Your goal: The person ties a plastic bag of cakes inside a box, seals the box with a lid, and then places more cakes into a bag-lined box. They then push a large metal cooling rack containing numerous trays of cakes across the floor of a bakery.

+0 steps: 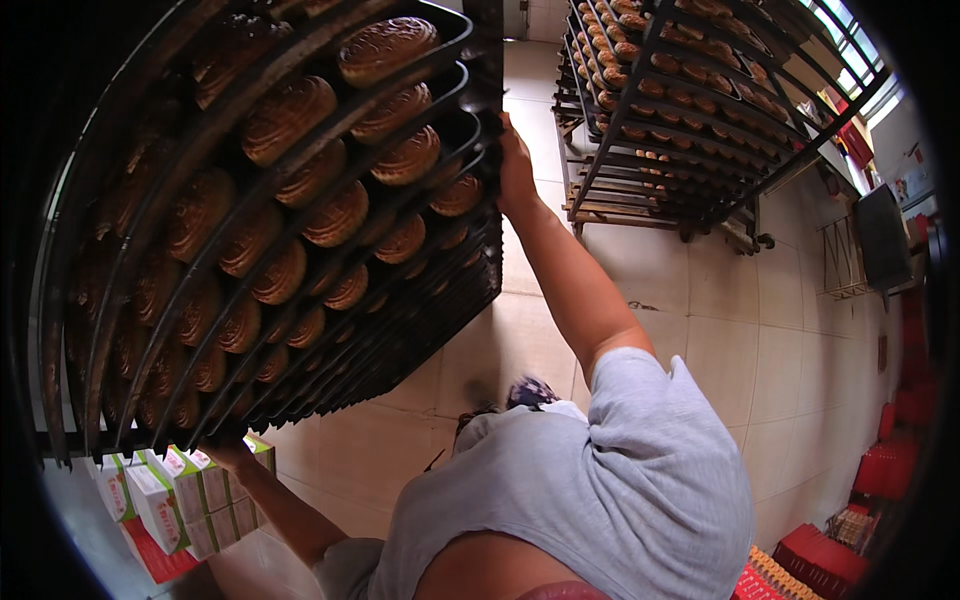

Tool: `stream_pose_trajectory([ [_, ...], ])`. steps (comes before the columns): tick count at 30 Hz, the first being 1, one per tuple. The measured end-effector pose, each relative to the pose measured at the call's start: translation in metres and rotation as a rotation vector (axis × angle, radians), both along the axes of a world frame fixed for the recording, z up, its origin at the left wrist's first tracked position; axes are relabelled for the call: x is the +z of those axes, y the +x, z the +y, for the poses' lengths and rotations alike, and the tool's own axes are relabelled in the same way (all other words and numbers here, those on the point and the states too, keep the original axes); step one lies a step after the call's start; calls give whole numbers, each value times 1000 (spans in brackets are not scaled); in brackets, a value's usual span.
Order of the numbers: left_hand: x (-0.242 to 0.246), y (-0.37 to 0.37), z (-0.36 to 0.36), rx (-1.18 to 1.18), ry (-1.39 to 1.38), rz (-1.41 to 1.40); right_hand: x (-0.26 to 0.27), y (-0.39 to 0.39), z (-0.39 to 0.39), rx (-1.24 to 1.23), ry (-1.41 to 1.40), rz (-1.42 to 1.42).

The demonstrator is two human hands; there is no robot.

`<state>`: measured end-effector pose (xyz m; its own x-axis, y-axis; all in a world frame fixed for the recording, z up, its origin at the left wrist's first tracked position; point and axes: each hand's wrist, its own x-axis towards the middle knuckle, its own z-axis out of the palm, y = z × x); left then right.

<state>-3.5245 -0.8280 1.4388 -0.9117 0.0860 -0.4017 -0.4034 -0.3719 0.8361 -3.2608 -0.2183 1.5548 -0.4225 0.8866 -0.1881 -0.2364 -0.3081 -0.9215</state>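
A tall dark metal bakery rack (499,255) fills the upper left in front of me, tilted in the view. On its stacked black trays sit rows of round browned pastries (336,214) with patterned, glossy tops. My right hand (517,169) grips the rack's upright on the right side, its fingers partly hidden by the frame. Down at the rack's lower left corner, my left hand (227,452) holds the other upright. Shadow and the frame cover most of its fingers.
Another wheeled rack (626,97) loaded with baked pastries stands at the upper right on the tiled floor (660,277). White and green cartons (157,499) are stacked at lower left, close to my left hand. Red crates (821,559) line the lower right.
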Motion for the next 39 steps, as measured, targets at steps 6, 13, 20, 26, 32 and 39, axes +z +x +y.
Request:
stream_pose_trajectory([
  [6,43,64,6,126,-40,-88,57,66,-24,21,-6,41],
  [13,86,116,-107,43,60,-55,113,150,-149,-108,-32,-88],
  [20,99,112,-107,143,98,-73,121,138,-162,-103,-16,-84],
  [26,119,96,-94,159,67,-65,130,119,-169,-158,-42,-62],
  [32,103,85,-84,155,49,-85,119,108,-152,-156,-31,-6],
  [39,104,163,-13,160,14,-200,95,195,-105,-199,44,11],
])
